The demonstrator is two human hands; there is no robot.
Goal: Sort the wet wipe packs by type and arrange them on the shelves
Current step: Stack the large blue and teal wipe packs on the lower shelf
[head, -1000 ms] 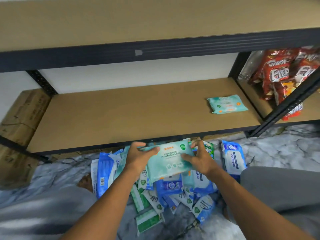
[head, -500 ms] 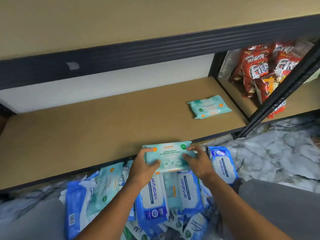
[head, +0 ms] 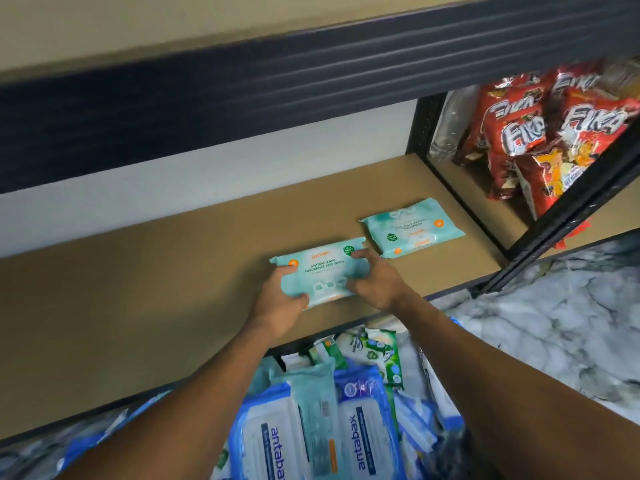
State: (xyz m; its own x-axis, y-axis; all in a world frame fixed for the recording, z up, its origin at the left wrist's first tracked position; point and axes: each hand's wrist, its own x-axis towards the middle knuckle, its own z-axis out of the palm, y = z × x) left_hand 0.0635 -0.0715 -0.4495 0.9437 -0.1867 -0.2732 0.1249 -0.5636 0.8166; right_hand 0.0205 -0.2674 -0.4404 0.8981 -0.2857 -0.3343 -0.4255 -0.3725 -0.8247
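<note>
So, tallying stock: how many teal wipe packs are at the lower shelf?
2. One pack lies flat near the shelf's right end; the held pack is in the left hand and right hand, just left of it. More may hide in the floor pile.

Both forearms reach forward, left hand (head: 281, 301) and right hand (head: 376, 283) gripping a teal pack (head: 322, 271) between them.
</note>
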